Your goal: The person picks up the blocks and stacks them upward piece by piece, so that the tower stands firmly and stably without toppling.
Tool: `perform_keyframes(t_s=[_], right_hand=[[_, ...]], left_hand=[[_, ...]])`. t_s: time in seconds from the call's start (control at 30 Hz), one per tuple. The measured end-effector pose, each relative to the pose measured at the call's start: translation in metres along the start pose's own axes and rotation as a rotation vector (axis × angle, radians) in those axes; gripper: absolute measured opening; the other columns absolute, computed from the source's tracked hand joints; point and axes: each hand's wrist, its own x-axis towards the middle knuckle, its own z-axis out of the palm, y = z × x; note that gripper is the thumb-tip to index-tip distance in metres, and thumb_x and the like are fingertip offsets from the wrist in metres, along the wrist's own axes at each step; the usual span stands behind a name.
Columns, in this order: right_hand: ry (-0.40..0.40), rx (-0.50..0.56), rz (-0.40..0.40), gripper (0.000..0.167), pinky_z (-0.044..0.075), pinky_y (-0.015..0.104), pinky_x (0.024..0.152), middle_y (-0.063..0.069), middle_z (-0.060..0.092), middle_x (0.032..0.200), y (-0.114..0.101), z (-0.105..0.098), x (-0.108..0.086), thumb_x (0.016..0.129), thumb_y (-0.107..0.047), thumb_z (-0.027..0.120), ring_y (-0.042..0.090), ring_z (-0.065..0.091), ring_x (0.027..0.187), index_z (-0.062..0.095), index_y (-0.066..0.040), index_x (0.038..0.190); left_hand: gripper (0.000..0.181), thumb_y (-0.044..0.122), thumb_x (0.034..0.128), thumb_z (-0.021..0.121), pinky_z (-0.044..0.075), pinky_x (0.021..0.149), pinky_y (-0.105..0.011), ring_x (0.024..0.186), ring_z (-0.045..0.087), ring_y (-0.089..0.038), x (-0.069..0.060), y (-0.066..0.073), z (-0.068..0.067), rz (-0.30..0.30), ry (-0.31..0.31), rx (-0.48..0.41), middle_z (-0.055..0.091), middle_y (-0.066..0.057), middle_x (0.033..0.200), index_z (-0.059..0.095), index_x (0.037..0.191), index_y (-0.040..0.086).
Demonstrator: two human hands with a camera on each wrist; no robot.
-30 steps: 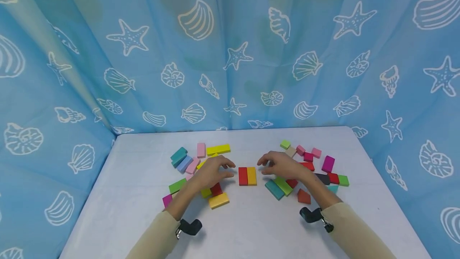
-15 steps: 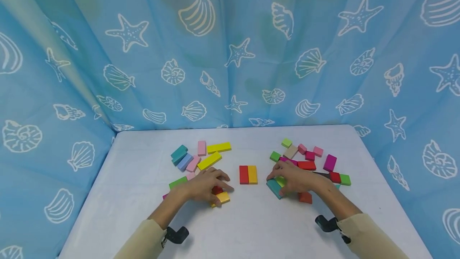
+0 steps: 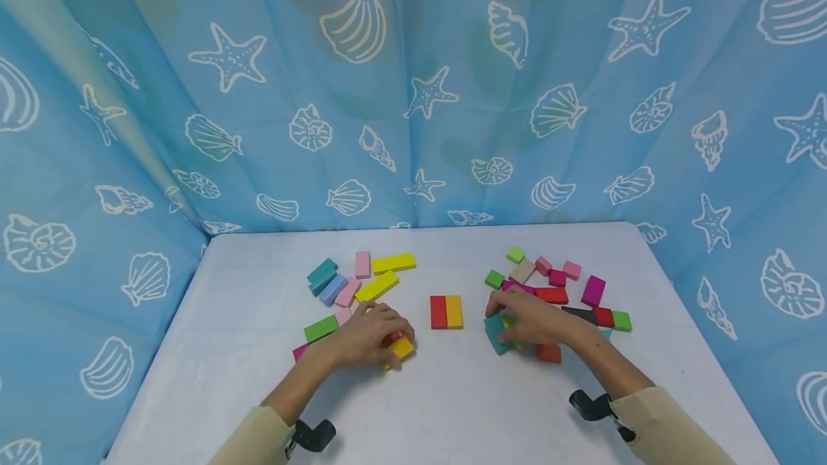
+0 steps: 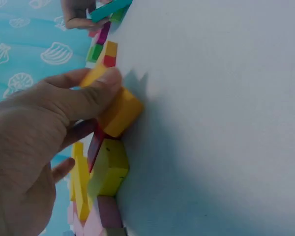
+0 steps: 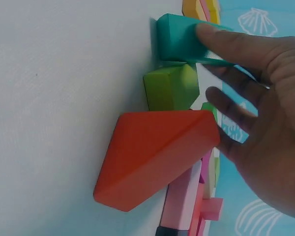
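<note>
In the head view my left hand pinches an orange-yellow block near the left cluster; the left wrist view shows the thumb across that block. A dark red block lies beside it, partly hidden by the fingers. My right hand pinches a teal block between thumb and fingers, also seen in the right wrist view as a teal block above a green block. Between the hands a red block and an orange-yellow block lie side by side, touching.
On the white table, yellow blocks, pink, blue and teal ones lie at the left. At the right are a magenta block, a black block, an orange-red block and several others. A blue shell-patterned curtain stands behind.
Both hands have moved outward and down from beside the central pair to the side clusters. The left now grips the orange-yellow block, the right the teal one, which has shifted slightly.
</note>
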Motion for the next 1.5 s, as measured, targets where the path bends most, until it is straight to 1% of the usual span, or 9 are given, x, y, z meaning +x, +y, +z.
perform_keyframes(t_s=[0.13, 0.27, 0.33, 0.43, 0.53, 0.67, 0.93, 1.13, 1.5], right_hand=[[0.051, 0.116, -0.052, 0.039, 0.057, 0.029, 0.078, -0.003, 0.062, 0.112, 0.004, -0.004, 0.003, 0.083, -0.019, 0.083, 0.019, 0.058, 0.107, 0.061, -0.024, 0.115], [0.105, 0.226, -0.094, 0.036, 0.057, 0.028, 0.079, 0.001, 0.064, 0.115, 0.004, -0.007, 0.008, 0.088, -0.018, 0.079, 0.021, 0.060, 0.105, 0.063, -0.020, 0.120], [0.113, 0.268, -0.093, 0.037, 0.058, 0.030, 0.079, 0.003, 0.064, 0.117, 0.003, -0.007, 0.012, 0.089, -0.019, 0.077, 0.022, 0.060, 0.105, 0.063, -0.018, 0.123], [0.100, 0.343, -0.070, 0.037, 0.059, 0.034, 0.081, 0.007, 0.064, 0.116, 0.001, -0.005, 0.018, 0.092, -0.021, 0.074, 0.024, 0.063, 0.100, 0.063, -0.013, 0.126], [0.101, 0.392, -0.014, 0.039, 0.059, 0.033, 0.081, 0.009, 0.065, 0.112, 0.001, 0.001, 0.025, 0.092, -0.022, 0.074, 0.023, 0.066, 0.094, 0.064, -0.009, 0.128], [0.099, 0.410, 0.064, 0.038, 0.058, 0.030, 0.077, 0.008, 0.065, 0.105, 0.002, 0.008, 0.035, 0.092, -0.022, 0.074, 0.022, 0.065, 0.088, 0.065, -0.009, 0.127], [0.111, 0.368, 0.136, 0.035, 0.056, 0.028, 0.073, 0.006, 0.065, 0.099, 0.000, 0.018, 0.045, 0.093, -0.023, 0.074, 0.020, 0.065, 0.077, 0.069, -0.010, 0.125], [0.134, 0.319, 0.156, 0.033, 0.056, 0.027, 0.071, 0.005, 0.063, 0.099, -0.005, 0.017, 0.048, 0.093, -0.023, 0.074, 0.019, 0.064, 0.074, 0.071, -0.012, 0.124], [0.150, 0.291, 0.162, 0.033, 0.055, 0.027, 0.070, 0.004, 0.063, 0.098, -0.010, 0.015, 0.050, 0.092, -0.021, 0.075, 0.019, 0.063, 0.075, 0.072, -0.012, 0.124]], left_hand=[[0.034, 0.027, 0.0887, 0.079, 0.044, 0.101, -0.039, 0.101, 0.056, -0.010, 0.002, 0.000, 0.005, -0.002, 0.080, -0.085, 0.065, 0.014, 0.107, 0.063, 0.119, 0.029], [0.030, 0.022, 0.0932, 0.074, 0.053, 0.083, -0.022, 0.094, 0.058, -0.008, 0.010, 0.000, 0.008, -0.089, 0.197, -0.276, 0.064, 0.013, 0.108, 0.064, 0.121, 0.024], [0.030, 0.023, 0.0939, 0.073, 0.055, 0.081, -0.022, 0.096, 0.061, -0.010, 0.016, 0.000, 0.009, -0.160, 0.266, -0.385, 0.065, 0.011, 0.113, 0.064, 0.123, 0.024], [0.030, 0.024, 0.0945, 0.072, 0.057, 0.082, -0.025, 0.098, 0.065, -0.014, 0.027, 0.000, 0.010, -0.247, 0.342, -0.494, 0.067, 0.005, 0.117, 0.064, 0.123, 0.023], [0.028, 0.023, 0.0949, 0.072, 0.057, 0.085, -0.030, 0.099, 0.067, -0.018, 0.036, 0.000, 0.012, -0.298, 0.358, -0.541, 0.068, 0.000, 0.117, 0.066, 0.122, 0.021], [0.026, 0.022, 0.0955, 0.071, 0.057, 0.086, -0.032, 0.100, 0.067, -0.019, 0.044, 0.002, 0.015, -0.326, 0.335, -0.515, 0.070, -0.002, 0.117, 0.068, 0.121, 0.019], [0.029, 0.025, 0.0958, 0.071, 0.054, 0.093, -0.035, 0.098, 0.060, -0.016, 0.055, 0.004, 0.017, -0.352, 0.308, -0.355, 0.070, 0.000, 0.114, 0.068, 0.124, 0.019], [0.030, 0.027, 0.0967, 0.069, 0.053, 0.091, -0.033, 0.096, 0.057, -0.014, 0.059, 0.001, 0.016, -0.364, 0.282, -0.341, 0.067, 0.003, 0.111, 0.067, 0.126, 0.019], [0.033, 0.025, 0.0961, 0.070, 0.054, 0.091, -0.034, 0.098, 0.058, -0.015, 0.057, 0.002, 0.014, -0.335, 0.311, -0.365, 0.067, 0.000, 0.112, 0.067, 0.128, 0.017]])
